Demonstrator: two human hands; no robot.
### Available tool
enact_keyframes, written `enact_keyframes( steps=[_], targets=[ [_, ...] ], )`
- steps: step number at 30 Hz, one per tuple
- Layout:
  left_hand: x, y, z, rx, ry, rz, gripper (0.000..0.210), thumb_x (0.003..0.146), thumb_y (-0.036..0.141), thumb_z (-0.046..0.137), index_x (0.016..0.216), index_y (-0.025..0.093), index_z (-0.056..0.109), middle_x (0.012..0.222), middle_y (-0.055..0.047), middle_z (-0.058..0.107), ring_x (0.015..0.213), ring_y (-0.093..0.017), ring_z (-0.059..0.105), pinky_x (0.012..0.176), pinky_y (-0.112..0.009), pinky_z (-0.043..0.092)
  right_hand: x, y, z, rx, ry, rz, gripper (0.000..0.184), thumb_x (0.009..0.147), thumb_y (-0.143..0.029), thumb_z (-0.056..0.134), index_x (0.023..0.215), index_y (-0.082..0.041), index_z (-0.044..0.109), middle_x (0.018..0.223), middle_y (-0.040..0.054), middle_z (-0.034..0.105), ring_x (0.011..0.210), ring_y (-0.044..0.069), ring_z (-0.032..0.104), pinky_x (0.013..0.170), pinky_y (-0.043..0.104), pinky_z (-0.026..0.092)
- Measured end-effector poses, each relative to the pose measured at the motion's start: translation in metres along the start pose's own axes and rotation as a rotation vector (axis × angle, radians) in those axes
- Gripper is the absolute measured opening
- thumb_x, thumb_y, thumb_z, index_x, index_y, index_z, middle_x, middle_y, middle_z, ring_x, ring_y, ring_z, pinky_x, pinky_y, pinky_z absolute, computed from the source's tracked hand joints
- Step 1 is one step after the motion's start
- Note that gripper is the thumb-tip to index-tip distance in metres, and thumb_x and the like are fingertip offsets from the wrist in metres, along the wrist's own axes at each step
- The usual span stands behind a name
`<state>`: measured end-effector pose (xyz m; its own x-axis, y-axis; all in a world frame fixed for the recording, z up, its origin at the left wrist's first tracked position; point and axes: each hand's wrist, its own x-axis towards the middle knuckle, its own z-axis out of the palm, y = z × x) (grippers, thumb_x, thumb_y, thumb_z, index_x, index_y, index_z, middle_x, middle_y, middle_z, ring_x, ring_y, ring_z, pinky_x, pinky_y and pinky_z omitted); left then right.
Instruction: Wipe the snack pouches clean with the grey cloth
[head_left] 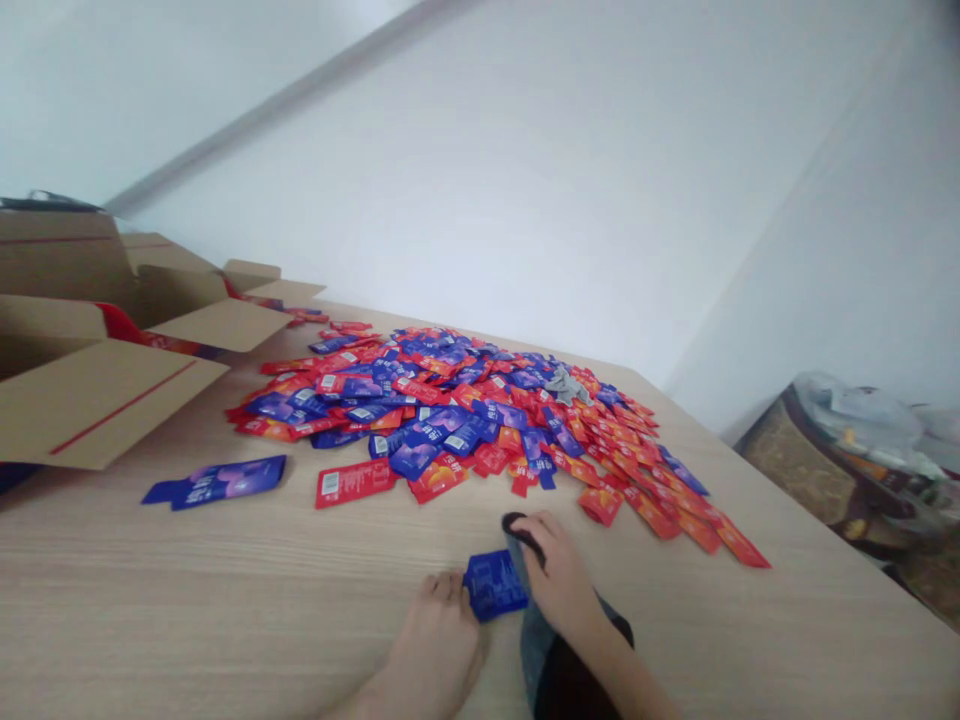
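Blue sachet: a small blue packet lies flat on the pale wood bench at the near edge, between the two hands
Left hand: the left hand rests palm down on the bench, fingers loosely together, its fingertips touching the left edge of the blue packet
Right hand: the right hand lies over the packet's right side, fingers curled and pressing on a dark object just behind the packet; whether it pinches the packet itself I cannot tell
Dark cloth: a grey and black piece lies under the right wrist, running toward the near edge
Heap: a wide pile of red and blue sachets spreads across the middle of the bench, well beyond the hands
Strays: a long blue wrapper and a single red sachet lie apart, to the left of the pile's near edge
Cardboard box: an open carton with its flaps spread stands on the bench's left side, near the heap
Right background: a low patterned piece of furniture carries clear plastic bags
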<state>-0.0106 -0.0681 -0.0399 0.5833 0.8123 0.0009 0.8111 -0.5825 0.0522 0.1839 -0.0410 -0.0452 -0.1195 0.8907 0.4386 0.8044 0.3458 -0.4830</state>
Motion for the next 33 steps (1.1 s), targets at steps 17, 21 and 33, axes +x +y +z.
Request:
enact_keyframes(
  steps=[17,21,33],
  targets=[
    [0.075,-0.035,-0.027,-0.411,-0.037,-0.151,0.034,0.082,0.027,0.059,0.115,0.023,0.066,0.11,-0.008,0.073,0.104,-0.027,0.067,0.087,-0.035,0.051,0.216,0.078,-0.043,0.088,0.317,-0.196,0.031,0.09,-0.021,0.045,0.115,-0.021,0.063,0.114,0.0113,0.056,0.116,0.024,0.051,0.105,0.045,0.039],
    [0.111,-0.065,-0.034,-0.616,0.147,-0.291,0.035,0.091,0.02,0.045,0.125,0.02,0.054,0.097,-0.007,0.074,0.074,-0.018,0.073,0.07,-0.028,0.054,0.236,0.099,0.018,0.136,0.183,-0.096,0.03,0.089,-0.026,0.05,0.114,-0.017,0.064,0.111,0.01,0.062,0.108,0.02,0.058,0.098,0.041,0.046],
    [0.258,-0.11,-0.055,-0.952,0.188,-0.283,0.029,0.093,0.021,0.047,0.121,0.014,0.051,0.085,-0.006,0.07,0.046,-0.013,0.066,0.039,-0.019,0.044,0.309,0.197,-0.038,-0.056,0.21,0.206,0.046,0.088,-0.022,0.039,0.129,-0.015,0.058,0.134,0.0134,0.058,0.124,0.023,0.052,0.107,0.04,0.038]
  ],
)
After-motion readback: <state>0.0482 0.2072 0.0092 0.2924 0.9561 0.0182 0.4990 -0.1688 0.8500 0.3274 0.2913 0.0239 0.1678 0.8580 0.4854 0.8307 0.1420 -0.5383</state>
